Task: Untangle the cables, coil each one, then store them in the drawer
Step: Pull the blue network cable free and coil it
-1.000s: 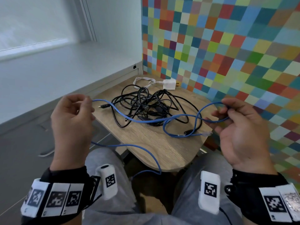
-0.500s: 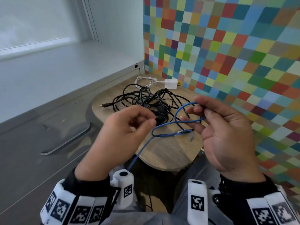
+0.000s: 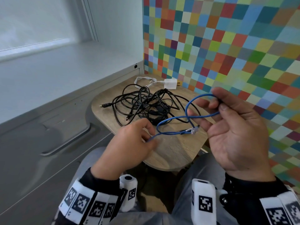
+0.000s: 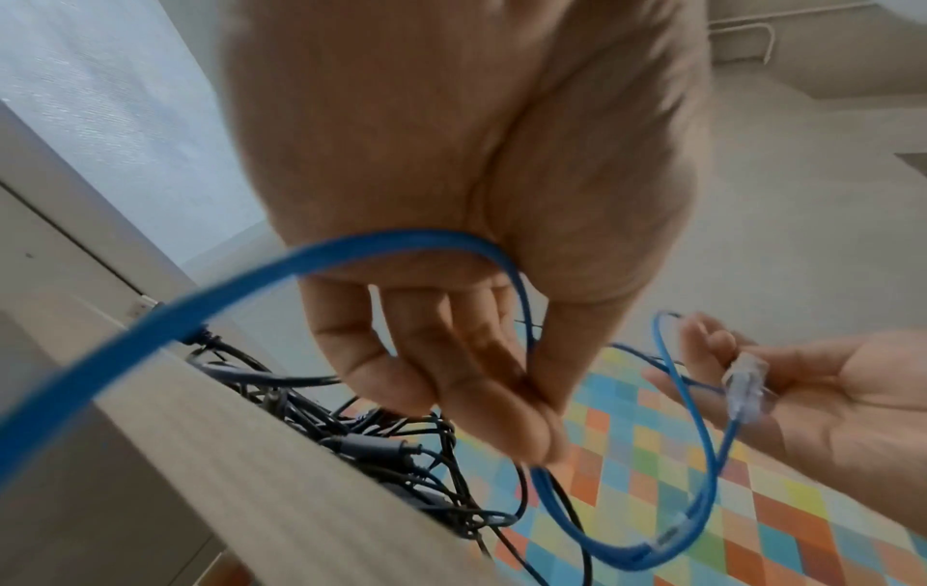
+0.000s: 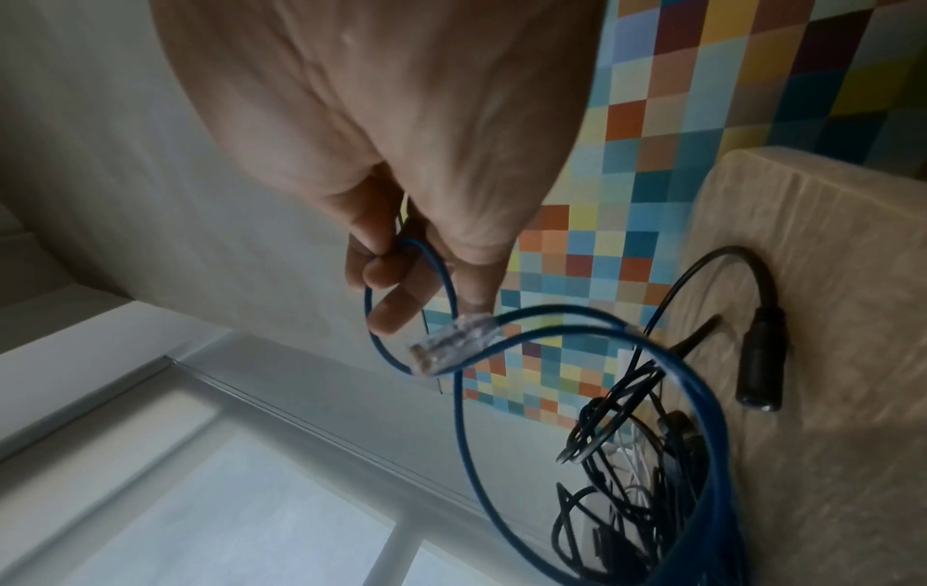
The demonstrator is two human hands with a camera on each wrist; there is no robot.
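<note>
A thin blue network cable (image 3: pixel 186 117) hangs in loops between my two hands above the small wooden table (image 3: pixel 170 148). My left hand (image 3: pixel 136 142) pinches the blue cable (image 4: pixel 527 317) between thumb and fingers, and the rest of it trails off below. My right hand (image 3: pixel 227 120) is palm-up and pinches the top of a loop (image 5: pixel 426 257) with its fingertips. The clear plug (image 3: pixel 194 129) dangles just below that hand, also seen as the clear plug (image 5: pixel 451 341). A tangle of black cables (image 3: pixel 144 104) lies on the table behind.
A white charger (image 3: pixel 170 83) with its thin white cord sits at the table's far edge by the chequered wall (image 3: pixel 227 46). A grey cabinet with a drawer front and recessed handle (image 3: pixel 65 140) stands to the left. My knees are under the table's near edge.
My hands came together from wide apart, the left moving right toward the right hand. The long blue stretch across the table has become small loops held at the right hand.
</note>
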